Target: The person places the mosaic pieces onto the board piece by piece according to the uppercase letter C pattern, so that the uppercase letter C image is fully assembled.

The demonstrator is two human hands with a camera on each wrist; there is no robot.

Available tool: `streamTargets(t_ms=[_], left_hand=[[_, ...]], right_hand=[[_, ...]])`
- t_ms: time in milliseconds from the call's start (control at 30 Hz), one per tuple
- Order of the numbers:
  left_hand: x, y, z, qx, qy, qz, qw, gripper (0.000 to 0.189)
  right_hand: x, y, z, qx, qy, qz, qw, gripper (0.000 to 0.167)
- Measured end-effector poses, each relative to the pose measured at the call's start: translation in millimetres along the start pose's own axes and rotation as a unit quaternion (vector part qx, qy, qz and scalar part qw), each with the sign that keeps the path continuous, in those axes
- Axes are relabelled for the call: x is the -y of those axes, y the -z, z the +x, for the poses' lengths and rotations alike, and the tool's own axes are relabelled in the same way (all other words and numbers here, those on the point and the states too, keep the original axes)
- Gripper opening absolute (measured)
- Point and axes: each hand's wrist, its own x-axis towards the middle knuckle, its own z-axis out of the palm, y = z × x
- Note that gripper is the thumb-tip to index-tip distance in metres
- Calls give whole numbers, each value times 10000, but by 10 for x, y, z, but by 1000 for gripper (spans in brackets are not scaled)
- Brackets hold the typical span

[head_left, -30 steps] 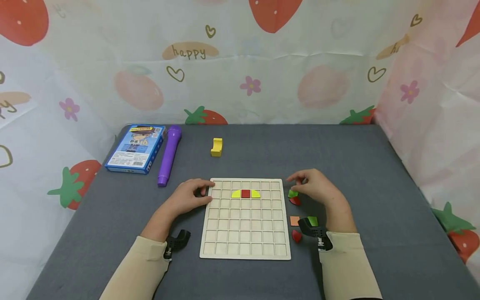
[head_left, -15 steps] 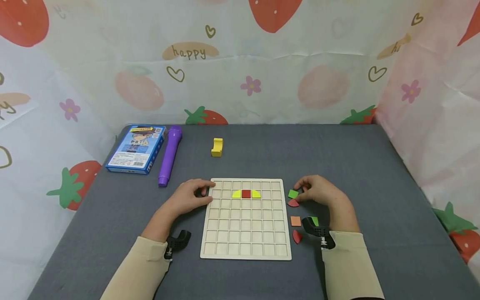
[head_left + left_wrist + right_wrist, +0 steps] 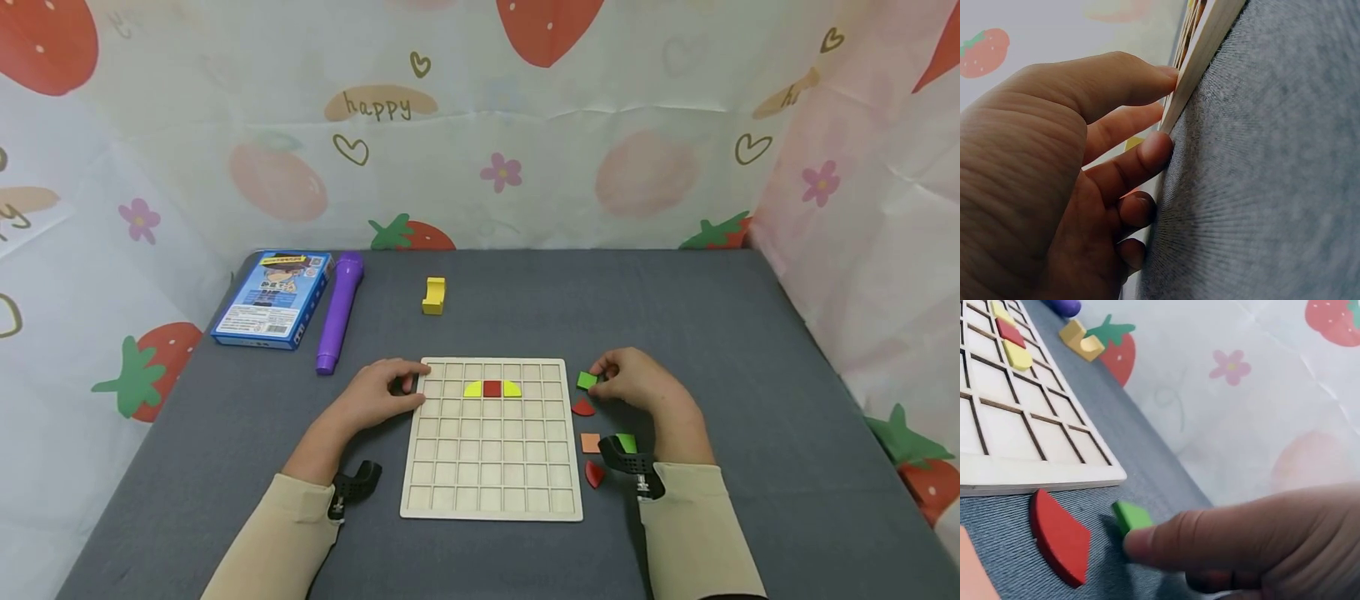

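A pale wooden grid board (image 3: 491, 475) lies on the grey table. In one of its upper rows sit a red square (image 3: 492, 389) and two yellow rounded pieces, one on each side of it. My left hand (image 3: 375, 392) rests thumb and index fingertip against the board's left edge; its other fingers bend loosely in the left wrist view. Right of the board, my right hand (image 3: 637, 385) pinches a green square piece (image 3: 587, 380) at its side. The right wrist view shows this green piece (image 3: 1131, 515) tilted against the thumb, just beyond a red fan-shaped piece (image 3: 1060, 537).
An orange square (image 3: 590, 442), another green piece (image 3: 626, 442) partly behind the wrist camera, and a second red piece (image 3: 594, 474) lie right of the board. Farther back are a blue box (image 3: 270, 300), a purple microphone-shaped stick (image 3: 340, 312) and a yellow notched block (image 3: 433, 297).
My right hand has drawn back slightly to the right. The green square and the red fan-shaped piece, close together before, now lie apart, the red one nearer the board. My left hand stays put.
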Motion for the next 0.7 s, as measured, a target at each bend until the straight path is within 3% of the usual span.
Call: streamTargets(t_ms=[300,700], left_hand=[[-6,3,-1,14,66,-3,10000,41],[1,4,2,23,65,21,10000,41]], right_hand=[[135,104,-85,-569,269,106,9980,30],[487,170,-297,-850,814,106,9930,30]])
